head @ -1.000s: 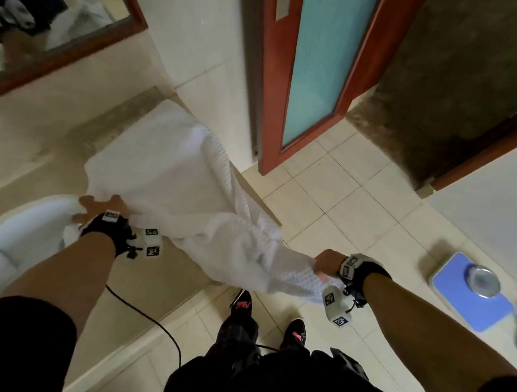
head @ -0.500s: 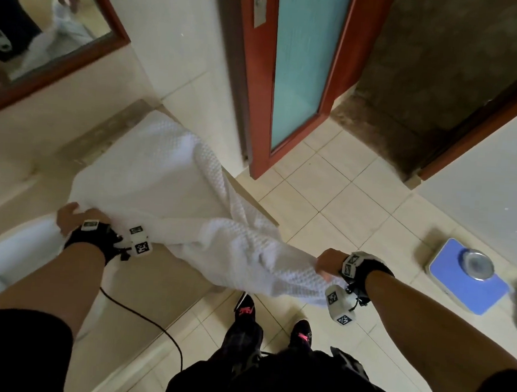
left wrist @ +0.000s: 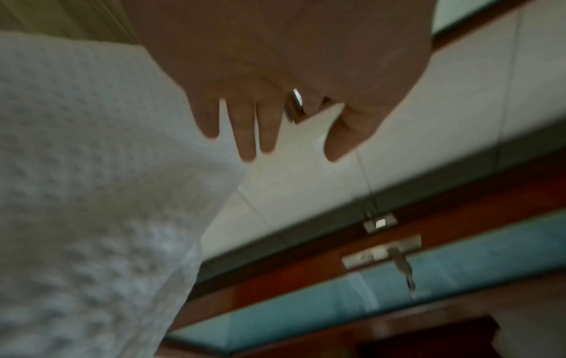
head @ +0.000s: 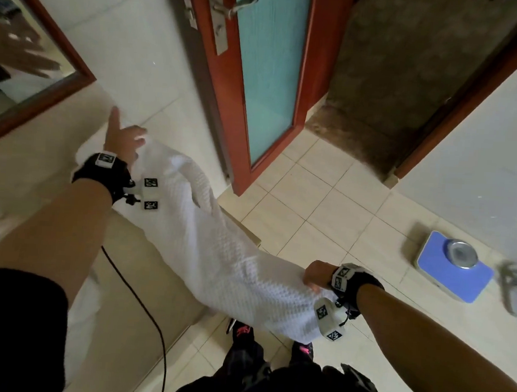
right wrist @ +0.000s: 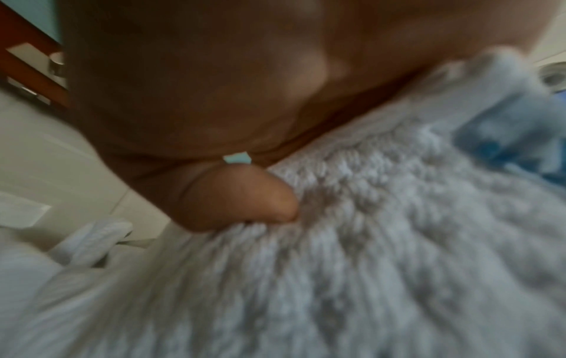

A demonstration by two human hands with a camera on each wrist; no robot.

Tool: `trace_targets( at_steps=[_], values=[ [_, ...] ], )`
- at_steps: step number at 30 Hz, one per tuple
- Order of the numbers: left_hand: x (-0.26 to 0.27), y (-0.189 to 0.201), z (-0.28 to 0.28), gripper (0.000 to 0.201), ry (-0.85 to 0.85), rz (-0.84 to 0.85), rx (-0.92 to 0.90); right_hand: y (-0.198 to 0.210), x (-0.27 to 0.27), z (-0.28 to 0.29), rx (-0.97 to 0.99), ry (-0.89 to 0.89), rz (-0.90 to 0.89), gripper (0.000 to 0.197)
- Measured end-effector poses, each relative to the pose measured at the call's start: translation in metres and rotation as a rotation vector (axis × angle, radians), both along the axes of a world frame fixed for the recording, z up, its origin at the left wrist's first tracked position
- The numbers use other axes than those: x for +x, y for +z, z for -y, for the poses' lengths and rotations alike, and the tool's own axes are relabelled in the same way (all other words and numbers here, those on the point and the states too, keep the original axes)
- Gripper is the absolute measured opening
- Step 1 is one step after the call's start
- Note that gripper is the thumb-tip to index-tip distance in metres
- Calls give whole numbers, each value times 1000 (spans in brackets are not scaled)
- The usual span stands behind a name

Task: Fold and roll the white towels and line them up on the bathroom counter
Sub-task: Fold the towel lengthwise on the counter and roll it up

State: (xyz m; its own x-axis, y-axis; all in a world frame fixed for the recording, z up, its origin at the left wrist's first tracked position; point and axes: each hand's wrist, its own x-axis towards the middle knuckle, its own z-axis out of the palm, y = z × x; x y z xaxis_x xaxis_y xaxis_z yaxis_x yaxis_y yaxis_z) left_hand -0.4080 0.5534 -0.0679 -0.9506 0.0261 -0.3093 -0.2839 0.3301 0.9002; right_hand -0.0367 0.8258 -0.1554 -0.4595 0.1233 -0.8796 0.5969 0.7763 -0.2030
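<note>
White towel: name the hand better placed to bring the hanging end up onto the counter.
Right. The right hand already pinches the white towel at its end off the counter; the left hand is spread open at the far end.

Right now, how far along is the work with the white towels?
Early stage. Done: nothing rolled or lined up shows on the counter. In hand: one towel lies partly on the counter; the right hand grips its end off the counter edge, and the left hand, fingers straight, reaches over its far end. Left: folding, rolling and lining up.
</note>
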Motion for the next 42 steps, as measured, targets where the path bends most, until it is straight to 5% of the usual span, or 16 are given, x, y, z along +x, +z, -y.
trace_targets(
  at_steps=[3,6,9,13,15,18,23,26,28,31,34,37,42],
  values=[
    [46,-9,-21,69,-35,-13,-181,1,0,5,9,158,-19,41],
    [87,-39,-3,52,202,-106,-426,-3,-3,5,26,196,-24,36],
    [115,-66,31,58,403,82,-494,-6,-6,2,34,247,8,39],
    [129,-87,61,59,308,493,-258,-11,-11,0,58,303,42,36],
    [130,-85,60,52,299,546,-172,-14,-12,-1,77,292,79,32],
    [120,-76,53,33,246,486,-161,-14,-9,-5,81,294,109,20],
    [108,-56,57,14,391,294,-16,-29,-9,-4,70,237,160,18],
    [111,-42,65,33,496,184,102,-46,-9,6,121,193,132,12],
    [121,-33,75,15,526,141,156,-54,-10,15,149,187,98,40],
    [139,-20,96,5,572,93,207,-57,-22,29,109,269,89,52],
    [155,-16,124,33,565,40,230,-48,-57,46,57,295,7,34],
    [174,-21,148,41,510,44,198,-9,-99,76,-42,185,-168,14],
    [192,-32,166,55,507,87,299,42,-165,145,-181,137,-370,23]
  ],
)
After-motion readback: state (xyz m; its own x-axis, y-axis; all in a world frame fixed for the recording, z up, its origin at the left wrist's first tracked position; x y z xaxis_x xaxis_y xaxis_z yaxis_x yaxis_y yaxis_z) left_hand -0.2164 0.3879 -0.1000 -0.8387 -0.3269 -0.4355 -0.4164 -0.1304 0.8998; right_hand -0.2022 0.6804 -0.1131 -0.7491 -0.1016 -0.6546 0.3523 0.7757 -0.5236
